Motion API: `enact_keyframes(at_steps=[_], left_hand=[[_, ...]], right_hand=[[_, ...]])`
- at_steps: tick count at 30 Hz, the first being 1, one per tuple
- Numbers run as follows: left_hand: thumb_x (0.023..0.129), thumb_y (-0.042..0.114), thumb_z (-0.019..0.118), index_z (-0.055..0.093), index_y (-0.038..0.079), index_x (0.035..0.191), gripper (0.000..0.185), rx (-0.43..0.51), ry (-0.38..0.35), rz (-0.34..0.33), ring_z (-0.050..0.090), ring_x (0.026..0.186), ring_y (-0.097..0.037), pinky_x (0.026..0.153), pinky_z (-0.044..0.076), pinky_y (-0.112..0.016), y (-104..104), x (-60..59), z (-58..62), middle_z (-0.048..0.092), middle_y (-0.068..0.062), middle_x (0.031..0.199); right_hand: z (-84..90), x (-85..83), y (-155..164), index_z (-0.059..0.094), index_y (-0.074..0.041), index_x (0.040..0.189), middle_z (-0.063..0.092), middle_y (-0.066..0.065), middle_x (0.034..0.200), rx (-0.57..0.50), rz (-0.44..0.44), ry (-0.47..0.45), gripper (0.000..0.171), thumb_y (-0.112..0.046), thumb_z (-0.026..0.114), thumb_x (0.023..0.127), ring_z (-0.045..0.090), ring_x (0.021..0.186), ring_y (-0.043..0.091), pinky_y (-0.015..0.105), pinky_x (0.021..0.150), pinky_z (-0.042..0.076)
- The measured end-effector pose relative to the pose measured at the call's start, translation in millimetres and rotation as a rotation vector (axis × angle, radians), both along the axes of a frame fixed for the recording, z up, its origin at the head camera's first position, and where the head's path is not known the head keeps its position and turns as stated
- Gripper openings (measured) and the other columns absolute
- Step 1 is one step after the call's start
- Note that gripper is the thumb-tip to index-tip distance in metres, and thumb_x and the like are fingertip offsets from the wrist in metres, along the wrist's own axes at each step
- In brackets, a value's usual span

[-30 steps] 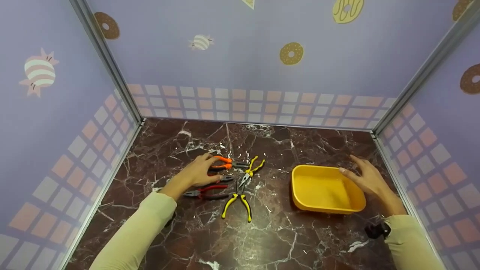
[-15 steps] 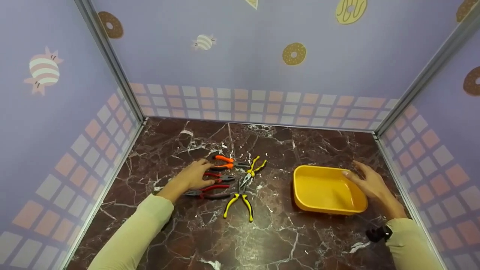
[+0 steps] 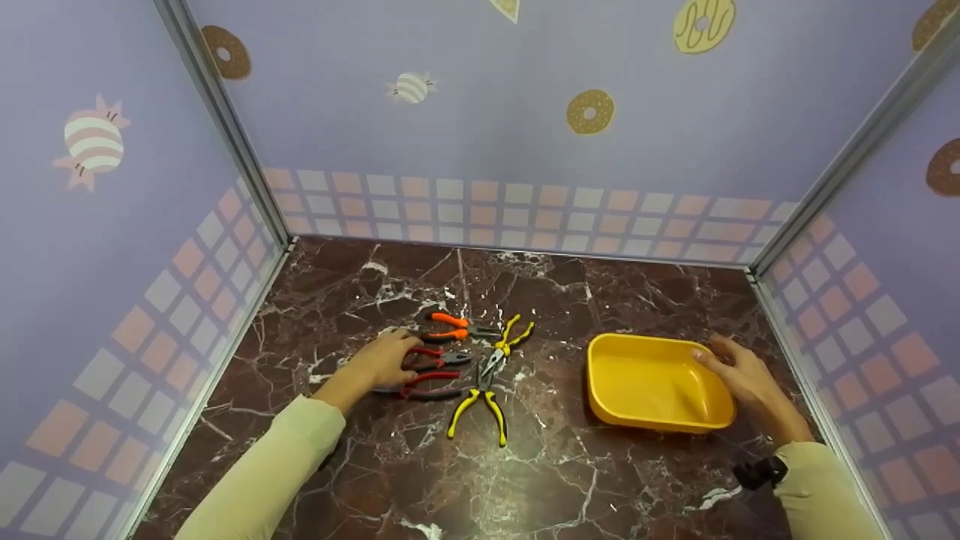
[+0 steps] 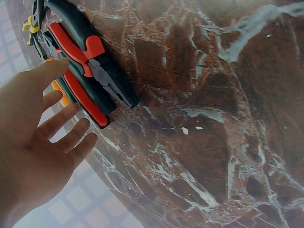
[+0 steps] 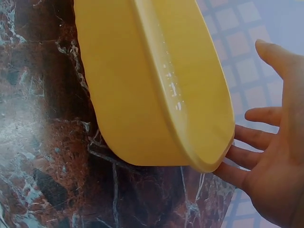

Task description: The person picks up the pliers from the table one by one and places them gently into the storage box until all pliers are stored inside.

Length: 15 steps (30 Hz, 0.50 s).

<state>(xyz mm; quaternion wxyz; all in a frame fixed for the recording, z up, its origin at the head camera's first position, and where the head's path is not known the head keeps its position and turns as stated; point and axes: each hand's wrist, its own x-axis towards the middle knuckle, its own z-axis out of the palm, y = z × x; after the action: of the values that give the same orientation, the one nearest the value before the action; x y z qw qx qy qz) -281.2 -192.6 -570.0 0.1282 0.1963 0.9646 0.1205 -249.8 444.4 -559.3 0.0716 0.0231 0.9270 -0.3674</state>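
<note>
Several pliers lie in a cluster on the marble floor: an orange-handled pair [image 3: 452, 326], a small red-handled pair [image 3: 439, 355], a larger red-handled pair [image 3: 424, 386] and two yellow-handled pairs [image 3: 510, 339] [image 3: 478, 409]. My left hand [image 3: 384, 360] lies flat beside the red-handled ones, its fingertips at their handles. The left wrist view shows its fingers [image 4: 61, 118] spread and straight next to the red and black pliers [image 4: 88, 71]. My right hand [image 3: 742, 373] sits at the right rim of the empty yellow tray [image 3: 622, 409], fingers [image 5: 259, 142] straight along the tray's rim [image 5: 209, 142].
Purple patterned walls [image 3: 480, 150] close in the marble floor [image 3: 525, 480] on three sides, with metal corner posts [image 3: 225, 127]. A black wrist strap [image 3: 757, 472] shows on my right arm.
My left hand has drawn back from the orange-handled pliers to the red-handled ones. My right hand has lowered closer against the tray's right rim.
</note>
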Motion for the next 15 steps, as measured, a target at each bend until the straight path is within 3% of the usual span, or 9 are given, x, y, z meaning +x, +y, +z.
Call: enact_keyframes(at_steps=[8, 15], left_hand=[[0.094, 0.027, 0.081, 0.063, 0.010, 0.145, 0.057, 0.022, 0.026, 0.018, 0.052, 0.137, -0.042, 0.111, 0.045, -0.059, -1, 0.0, -7.5, 0.053, -0.018, 0.150], [0.097, 0.028, 0.079, 0.063, 0.009, 0.145, 0.054, 0.070, 0.018, 0.035, 0.051, 0.138, -0.043, 0.111, 0.045, -0.061, -3, 0.5, -9.7, 0.053, -0.019, 0.150]], right_hand=[[-7.0, 1.8, 4, 0.034, 0.010, 0.159, 0.042, 0.038, 0.156, -0.033, -0.019, -0.045, 0.093, -0.062, 0.054, 0.105, 0.050, 0.135, 0.053, 0.065, 0.112, 0.041], [-11.5, 2.3, 6, 0.037, 0.014, 0.156, 0.046, 0.037, 0.152, -0.112, -0.051, -0.089, 0.089, -0.059, 0.052, 0.107, 0.057, 0.129, 0.046, 0.053, 0.107, 0.050]])
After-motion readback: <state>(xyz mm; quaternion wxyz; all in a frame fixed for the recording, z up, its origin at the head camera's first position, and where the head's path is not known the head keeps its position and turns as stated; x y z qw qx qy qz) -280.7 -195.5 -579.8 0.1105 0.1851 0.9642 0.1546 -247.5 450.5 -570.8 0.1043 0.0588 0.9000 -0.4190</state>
